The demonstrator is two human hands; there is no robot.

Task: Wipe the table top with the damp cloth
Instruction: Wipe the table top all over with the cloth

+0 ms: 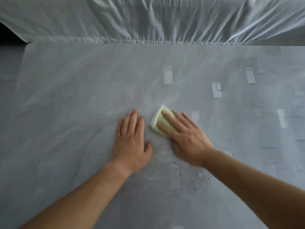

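A folded pale green cloth (pixel 159 119) lies on the grey table top (pixel 74 100) near the middle of the view. My right hand (pixel 184 136) lies flat on top of it, fingers straight and spread, pressing it to the surface; only the cloth's far left part shows beyond the fingers. My left hand (pixel 132 142) rests palm down on the bare table just left of the cloth, fingers straight, holding nothing. The image is slightly blurred around the right hand.
A crinkled white plastic sheet (pixel 156 20) hangs along the table's far edge. Several pale tape marks (pixel 168 75) dot the right half of the table. Faint smears show near the front right (pixel 203 180). A dark gap (pixel 8 33) sits at the far left corner.
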